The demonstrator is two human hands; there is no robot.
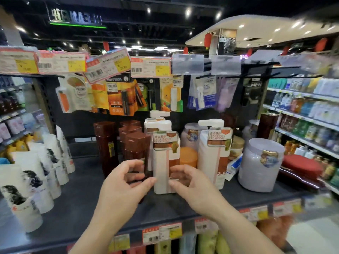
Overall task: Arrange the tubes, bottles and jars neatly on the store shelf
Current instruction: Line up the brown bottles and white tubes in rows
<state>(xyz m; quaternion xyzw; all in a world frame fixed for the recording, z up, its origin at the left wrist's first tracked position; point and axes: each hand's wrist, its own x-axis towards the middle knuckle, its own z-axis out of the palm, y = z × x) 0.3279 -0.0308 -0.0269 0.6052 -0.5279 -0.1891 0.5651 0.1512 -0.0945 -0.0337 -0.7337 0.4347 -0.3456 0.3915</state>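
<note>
Both of our hands reach in over the dark shelf board [77, 208] toward the middle of the display. Our left hand [126, 182] is curled half open, thumb and fingers cupped around the lower part of the front brown square-capped plastic bottle [136, 149] — whether the fingers actually press on it we cannot tell, since the bottle's base is hidden behind the hand. Our right hand [190, 186] is also loosely curled, its thumb at the lower front corner of the white pump bottle with a brown-and-white label [164, 162], fingers bent beside its right face; contact looks likely but a firm grip is not clear.

That white pump bottle stands upright, just right of the brown bottle, with a second matching white pump bottle [212, 154] upright a little further right. Between the two, set back, sits an orange round-lidded jar [189, 156]. More brown bottles stand in a cluster behind and left of the front one, the tallest [106, 147] furthest left. At the right end a large pale lavender plastic jar [260, 165] stands near the shelf's front edge, and a small white-and-blue box [233, 166] leans between it and the second pump bottle. Along the left — a row of white tubes with black ink-style markings [31, 182] stands cap-down.
</note>
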